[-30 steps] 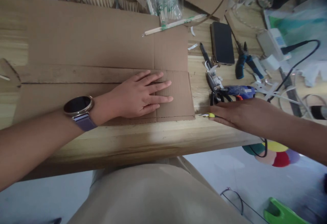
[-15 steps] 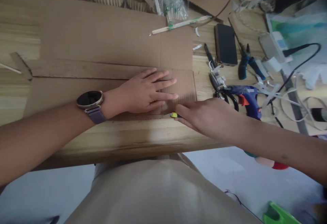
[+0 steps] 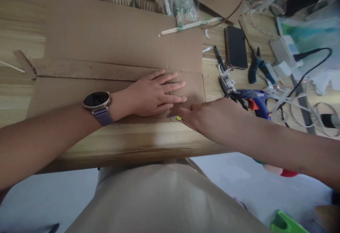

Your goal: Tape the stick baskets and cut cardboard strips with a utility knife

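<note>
The left hand [image 3: 156, 95] lies flat, fingers spread, on the cardboard sheet [image 3: 106, 45]. The right hand [image 3: 212, 118] pinches what looks like a yellow-tipped cutter [image 3: 179, 118] at the sheet's near edge, on the wooden table [image 3: 132, 141].

Wooden table [image 3: 127, 141] fills the view, pale planks running side to side. A big cardboard sheet [image 3: 106, 38] lies flat from 9 to 12 o'clock. At 2 o'clock, a black phone [image 3: 236, 47], blue-handled pliers [image 3: 254, 68] and a blue glue gun [image 3: 253, 97] rest on the wood.
</note>
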`<action>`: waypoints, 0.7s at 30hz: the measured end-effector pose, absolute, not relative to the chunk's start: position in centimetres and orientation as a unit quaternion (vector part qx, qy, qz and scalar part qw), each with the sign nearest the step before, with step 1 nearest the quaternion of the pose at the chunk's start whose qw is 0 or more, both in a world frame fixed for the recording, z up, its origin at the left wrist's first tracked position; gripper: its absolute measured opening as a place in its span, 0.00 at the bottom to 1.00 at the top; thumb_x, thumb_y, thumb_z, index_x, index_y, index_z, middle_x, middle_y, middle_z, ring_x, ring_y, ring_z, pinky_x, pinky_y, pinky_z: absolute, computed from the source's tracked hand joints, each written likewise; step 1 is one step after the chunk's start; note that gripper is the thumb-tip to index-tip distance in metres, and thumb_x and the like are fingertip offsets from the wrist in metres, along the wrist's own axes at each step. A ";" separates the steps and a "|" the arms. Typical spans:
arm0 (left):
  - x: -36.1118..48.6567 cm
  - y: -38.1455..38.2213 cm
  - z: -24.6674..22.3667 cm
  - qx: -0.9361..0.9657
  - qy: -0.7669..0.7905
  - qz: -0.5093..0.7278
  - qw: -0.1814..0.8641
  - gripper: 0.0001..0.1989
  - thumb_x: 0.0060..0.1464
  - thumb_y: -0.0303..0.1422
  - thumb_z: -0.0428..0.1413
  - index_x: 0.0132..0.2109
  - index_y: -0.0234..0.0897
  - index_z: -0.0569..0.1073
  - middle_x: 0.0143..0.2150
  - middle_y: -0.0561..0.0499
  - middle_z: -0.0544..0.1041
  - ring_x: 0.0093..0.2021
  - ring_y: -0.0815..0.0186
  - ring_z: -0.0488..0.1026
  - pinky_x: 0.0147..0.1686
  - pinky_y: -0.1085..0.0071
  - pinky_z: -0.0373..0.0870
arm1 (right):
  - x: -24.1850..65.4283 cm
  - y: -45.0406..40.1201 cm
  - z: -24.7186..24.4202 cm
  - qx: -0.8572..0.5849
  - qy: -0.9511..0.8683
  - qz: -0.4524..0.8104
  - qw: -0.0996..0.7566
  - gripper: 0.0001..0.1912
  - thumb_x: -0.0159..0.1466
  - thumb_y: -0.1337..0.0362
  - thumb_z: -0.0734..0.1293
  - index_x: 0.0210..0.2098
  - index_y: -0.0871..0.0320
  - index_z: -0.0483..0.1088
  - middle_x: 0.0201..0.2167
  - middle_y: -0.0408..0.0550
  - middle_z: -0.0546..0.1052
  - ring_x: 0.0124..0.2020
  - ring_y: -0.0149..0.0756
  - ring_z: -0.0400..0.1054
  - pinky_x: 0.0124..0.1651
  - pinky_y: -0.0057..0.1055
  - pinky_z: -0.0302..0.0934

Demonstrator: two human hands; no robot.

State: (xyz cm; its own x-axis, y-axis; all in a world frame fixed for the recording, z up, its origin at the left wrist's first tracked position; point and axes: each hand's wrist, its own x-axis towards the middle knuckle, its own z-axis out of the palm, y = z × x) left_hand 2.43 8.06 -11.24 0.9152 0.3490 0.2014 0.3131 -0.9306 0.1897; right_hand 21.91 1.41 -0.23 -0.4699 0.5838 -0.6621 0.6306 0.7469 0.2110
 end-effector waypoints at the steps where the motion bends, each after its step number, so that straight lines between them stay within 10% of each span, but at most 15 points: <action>1: 2.4 8.1 -11.2 0.975 0.170 0.117 0.077 0.21 0.72 0.41 0.45 0.66 0.52 0.70 0.73 0.49 0.63 0.73 0.48 0.55 0.70 0.45 0.53 | 22.1 1.4 -0.1 0.355 0.855 -0.032 0.377 0.26 0.63 0.80 0.55 0.56 0.58 0.69 0.27 0.49 0.78 0.23 0.37 0.70 0.22 0.31 0.38; 21: 2.0 8.1 -11.0 0.974 0.170 0.116 0.090 0.20 0.70 0.38 0.49 0.66 0.53 0.70 0.73 0.48 0.63 0.73 0.47 0.55 0.70 0.44 0.52 | 28.6 0.8 -0.3 0.380 0.836 -0.004 0.396 0.24 0.69 0.74 0.59 0.63 0.55 0.64 0.33 0.49 0.80 0.30 0.43 0.77 0.21 0.32 0.36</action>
State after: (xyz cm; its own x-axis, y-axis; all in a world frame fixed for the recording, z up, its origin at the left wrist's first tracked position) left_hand 2.04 8.09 -11.01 0.9153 0.3517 0.1964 0.3100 -0.9263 0.2141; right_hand 28.65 0.84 -0.32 -0.3985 0.6315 -0.6651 0.6379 0.7119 0.2938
